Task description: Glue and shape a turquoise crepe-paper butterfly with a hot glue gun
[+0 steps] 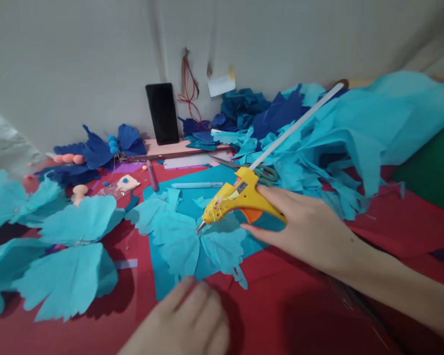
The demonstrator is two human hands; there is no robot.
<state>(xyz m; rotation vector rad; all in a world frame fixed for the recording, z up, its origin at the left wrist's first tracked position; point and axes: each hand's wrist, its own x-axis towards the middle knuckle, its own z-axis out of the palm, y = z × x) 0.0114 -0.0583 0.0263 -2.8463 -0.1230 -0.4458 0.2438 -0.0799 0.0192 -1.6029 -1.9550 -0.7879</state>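
Observation:
My right hand [307,227] is wrapped round the handle of a yellow hot glue gun [229,197], with the thumb below near its orange trigger [250,215]. A long white glue stick [296,128] runs out of the gun's back end. The metal nozzle points down at the middle of a light blue crepe paper butterfly [181,241], seeming to touch it. This butterfly lies on a teal sheet [157,268]. Just in front of its lower edge, my left hand [192,320] is curled closed, slightly blurred, and its fingertips are hidden.
Finished-looking light blue paper butterflies [70,251] lie at left. Behind are a light blue pen [197,185], scissors [266,172] and a phone [163,113] leaning on the wall. Blue paper pieces [340,148] are heaped at right on the red table cover [266,315].

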